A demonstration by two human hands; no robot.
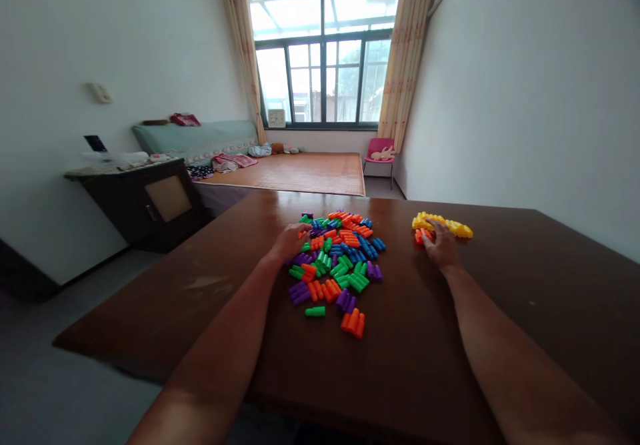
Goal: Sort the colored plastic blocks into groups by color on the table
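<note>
A loose pile of bullet-shaped plastic building blocks (pixel 343 265), in green, orange, purple and blue, lies on the brown table. At the pile's left edge my left hand (pixel 289 242) has its fingers curled around an orange block (pixel 302 234), partly hidden by them. To the right, my right hand (pixel 443 247) pinches an orange building block (pixel 423 236) between thumb and fingers, low at the table. Just behind it runs a row of yellow blocks (pixel 457 229), partly covered by my fingers. A single green block (pixel 315 311) and an orange one (pixel 353 323) lie nearest me.
The brown table (pixel 400 365) spreads under both arms. Beyond it are a bed with a woven mat (pixel 310 168), a pink chair (pixel 381 150) and a window. A dark cabinet (pixel 165 198) stands on the left, and white walls rise on both sides.
</note>
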